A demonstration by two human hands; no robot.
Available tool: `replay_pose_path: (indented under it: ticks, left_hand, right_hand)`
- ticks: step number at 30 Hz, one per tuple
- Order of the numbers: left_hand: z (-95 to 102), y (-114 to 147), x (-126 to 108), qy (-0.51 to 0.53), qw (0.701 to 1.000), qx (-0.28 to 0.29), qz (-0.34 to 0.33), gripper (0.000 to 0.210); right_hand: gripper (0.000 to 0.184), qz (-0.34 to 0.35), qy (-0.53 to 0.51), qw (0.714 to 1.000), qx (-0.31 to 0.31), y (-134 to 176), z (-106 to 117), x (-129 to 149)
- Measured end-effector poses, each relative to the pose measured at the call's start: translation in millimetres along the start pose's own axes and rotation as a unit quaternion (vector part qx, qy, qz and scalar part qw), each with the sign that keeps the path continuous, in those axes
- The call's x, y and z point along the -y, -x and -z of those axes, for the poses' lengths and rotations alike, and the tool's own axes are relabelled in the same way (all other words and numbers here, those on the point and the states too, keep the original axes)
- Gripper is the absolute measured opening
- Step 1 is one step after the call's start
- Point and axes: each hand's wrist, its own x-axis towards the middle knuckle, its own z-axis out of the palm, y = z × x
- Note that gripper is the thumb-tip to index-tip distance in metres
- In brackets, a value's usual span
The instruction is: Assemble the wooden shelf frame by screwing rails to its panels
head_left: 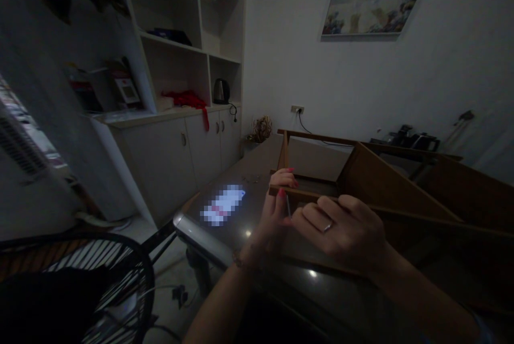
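A brown wooden shelf frame [395, 178] lies on its side on the table, with panels set across it. My left hand [275, 202] is closed round the end of its near rail, fingers over the top and thumb pressed on the end. Close beside it, my right hand [339, 226], with a ring on one finger, is curled in a pinch on a thin metal rod [288, 207]. That rod stands nearly upright against the rail's near side. Its lower end is hidden by the fingers, so I cannot tell its exact kind.
A lit phone [223, 204] lies on the glossy table [249, 170], with small metal bits behind it. A black woven chair [136, 274] stands at lower left. White cabinets [160, 146] with an electric kettle [221, 91] line the left wall. Dark items sit behind the frame.
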Motion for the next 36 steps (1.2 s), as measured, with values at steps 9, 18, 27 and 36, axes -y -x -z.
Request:
replay_pose_path:
  ticks: [9, 18, 27, 36]
  left_hand:
    - [0.5, 2.9, -1.3, 0.008, 0.999, -0.015, 0.038, 0.034]
    - [-1.8, 1.6, 1.9, 0.009, 1.0, -0.02, 0.01, 0.033]
    - [-4.7, -5.0, 5.8, 0.038, 0.997, -0.018, -0.058, 0.027]
    - [3.1, -8.1, 2.2, 0.044, 0.998, 0.028, -0.039, 0.032]
  right_hand:
    - [0.026, -0.066, 0.07, 0.995, -0.023, 11.9, -11.3, 21.4]
    - [0.022, -0.125, 0.052, 0.99, -0.041, 18.8, -20.0, 33.4]
    - [0.012, -0.329, -0.274, 0.892, -0.148, 13.7, -46.5, 53.2]
    - [0.024, -0.406, -0.295, 0.841, -0.201, 6.3, -58.4, 80.2]
